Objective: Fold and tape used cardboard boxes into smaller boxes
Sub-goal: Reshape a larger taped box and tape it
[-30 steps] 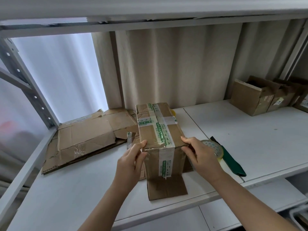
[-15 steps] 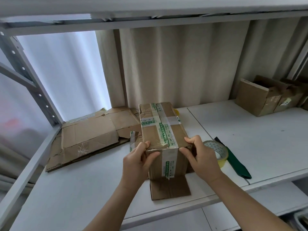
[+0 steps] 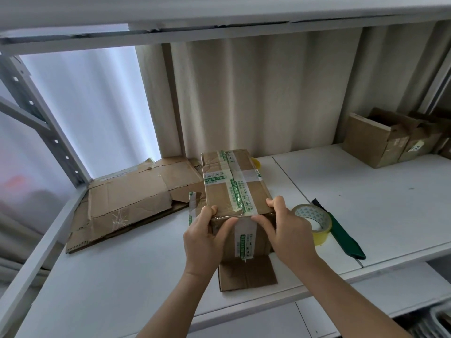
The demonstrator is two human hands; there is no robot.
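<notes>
A storeroom or packing area: white metal shelving holds flattened cardboard, small used boxes, a tape roll and a green cutter.

Box: matt brown cardboard, glossy printed tape; shelf smooth white; tape roll glossy yellowish.

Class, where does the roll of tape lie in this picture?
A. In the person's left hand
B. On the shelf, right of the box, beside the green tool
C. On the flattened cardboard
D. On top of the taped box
B: the roll of tape lies on the shelf, right of the box, against the green tool.
</notes>
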